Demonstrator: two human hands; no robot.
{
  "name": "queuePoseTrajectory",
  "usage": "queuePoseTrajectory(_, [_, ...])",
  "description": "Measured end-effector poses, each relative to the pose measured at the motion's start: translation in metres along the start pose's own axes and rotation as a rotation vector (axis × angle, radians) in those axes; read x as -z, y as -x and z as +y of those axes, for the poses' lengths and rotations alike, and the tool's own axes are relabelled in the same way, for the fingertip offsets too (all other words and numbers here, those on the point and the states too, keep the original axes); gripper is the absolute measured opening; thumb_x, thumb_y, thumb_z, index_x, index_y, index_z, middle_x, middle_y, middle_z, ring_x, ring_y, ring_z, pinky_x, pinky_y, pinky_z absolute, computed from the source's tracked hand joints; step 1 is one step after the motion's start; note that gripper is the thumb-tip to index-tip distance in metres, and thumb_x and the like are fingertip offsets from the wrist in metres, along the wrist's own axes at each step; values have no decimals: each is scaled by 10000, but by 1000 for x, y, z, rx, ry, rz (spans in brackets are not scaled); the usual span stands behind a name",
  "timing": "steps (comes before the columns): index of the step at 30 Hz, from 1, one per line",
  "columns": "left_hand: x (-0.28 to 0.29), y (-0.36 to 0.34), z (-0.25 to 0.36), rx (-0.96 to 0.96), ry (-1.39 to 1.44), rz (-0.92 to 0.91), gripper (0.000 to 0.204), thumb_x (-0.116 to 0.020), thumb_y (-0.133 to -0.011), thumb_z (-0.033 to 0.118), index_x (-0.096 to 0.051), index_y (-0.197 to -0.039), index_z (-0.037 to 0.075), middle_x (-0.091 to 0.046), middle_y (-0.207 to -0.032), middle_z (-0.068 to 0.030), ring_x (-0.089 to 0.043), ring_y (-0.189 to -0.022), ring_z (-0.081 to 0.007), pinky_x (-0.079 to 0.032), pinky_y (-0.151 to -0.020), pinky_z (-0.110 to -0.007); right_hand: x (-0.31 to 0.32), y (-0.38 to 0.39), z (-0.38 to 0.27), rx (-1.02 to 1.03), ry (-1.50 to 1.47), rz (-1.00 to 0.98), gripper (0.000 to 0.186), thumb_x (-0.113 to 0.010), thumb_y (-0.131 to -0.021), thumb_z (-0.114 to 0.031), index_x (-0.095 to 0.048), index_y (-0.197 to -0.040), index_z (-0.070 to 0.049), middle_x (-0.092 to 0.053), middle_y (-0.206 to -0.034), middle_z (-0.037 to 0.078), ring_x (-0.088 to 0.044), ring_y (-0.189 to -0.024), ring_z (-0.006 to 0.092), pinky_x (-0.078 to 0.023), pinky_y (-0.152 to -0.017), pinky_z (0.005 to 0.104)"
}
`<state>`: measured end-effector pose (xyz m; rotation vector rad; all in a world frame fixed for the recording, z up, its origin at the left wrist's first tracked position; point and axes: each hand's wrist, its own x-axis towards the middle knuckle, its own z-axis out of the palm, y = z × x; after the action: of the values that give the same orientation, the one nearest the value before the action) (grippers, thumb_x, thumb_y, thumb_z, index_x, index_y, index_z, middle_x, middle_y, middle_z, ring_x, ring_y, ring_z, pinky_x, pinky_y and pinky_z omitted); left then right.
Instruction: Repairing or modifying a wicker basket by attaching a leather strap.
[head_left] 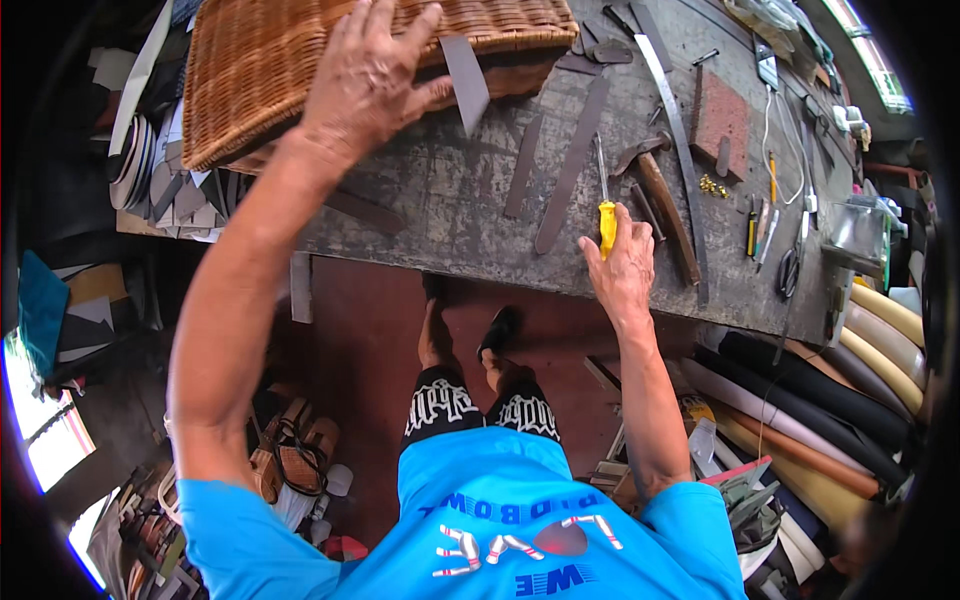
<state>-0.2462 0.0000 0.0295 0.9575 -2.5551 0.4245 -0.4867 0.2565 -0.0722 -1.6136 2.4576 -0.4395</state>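
While the basket is touched by the spread left hand, its strap end is left loose — right hand half-curled at the screwdriver, grip unclear.

This is a workshop for cut sheet material. On the scuffed workbench lie a hammer, a yellow-handled screwdriver, a metal ruler, black-handled scissors, dark strips and small brass-coloured fasteners. Rolls of sheet material lie near the workbench's right end, heaped offcuts at its left.
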Motion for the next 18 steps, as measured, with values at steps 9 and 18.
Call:
queuePoseTrajectory(9, [10, -40, -53, -451, 318, -259, 448, -649, -866, 223, -623, -1242, -20, -573, -1230, -179, -559, -1180, -340, -428, -1055, -415, -27, 10, 31, 70, -113, 161, 407, -656, -902, -116, -562, -1278, 6, -562, -1012, 215, -589, -924, 412, -503, -782, 485])
queuePoseTrajectory(18, [-16, -26, -38, -271, 369, -175, 437, -706, -908, 408, -604, -1095, 26, -563, -1085, -82, -580, -1054, -245, -456, -935, -356, -35, 29, 38, 104, -276, 302, 382, -595, -934, -31, -553, -1308, 31, -535, -976, 178, -523, -908, 343, -447, -827, 444])
